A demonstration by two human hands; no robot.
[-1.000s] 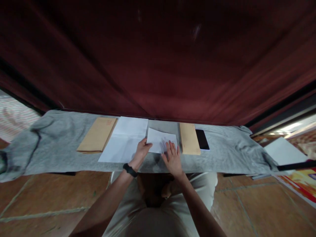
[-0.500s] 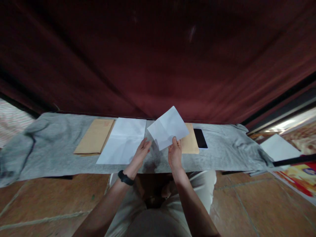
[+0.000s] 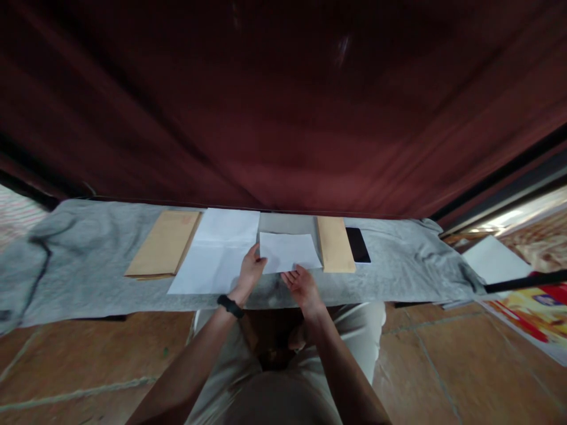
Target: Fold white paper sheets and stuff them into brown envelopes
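Note:
A folded white sheet (image 3: 289, 251) lies flat on the grey cloth (image 3: 101, 265) in front of me. My left hand (image 3: 250, 272), with a black band on the wrist, touches the sheet's left edge with its fingertips. My right hand (image 3: 300, 284) is at the sheet's near edge, fingers curled under or against it. A larger unfolded white sheet (image 3: 217, 251) lies just left of my left hand. A brown envelope (image 3: 334, 251) lies right of the folded sheet.
A second brown envelope (image 3: 163, 251) lies at the left on the cloth. A black phone (image 3: 357, 244) rests beside the right envelope. A dark red curtain (image 3: 283, 106) hangs behind the table. White paper (image 3: 496, 260) and a colourful print (image 3: 535, 310) lie at the far right.
The folded sheet was lifted off the cloth in my right hand half a second ago. It now lies flat again, with both hands at its edges.

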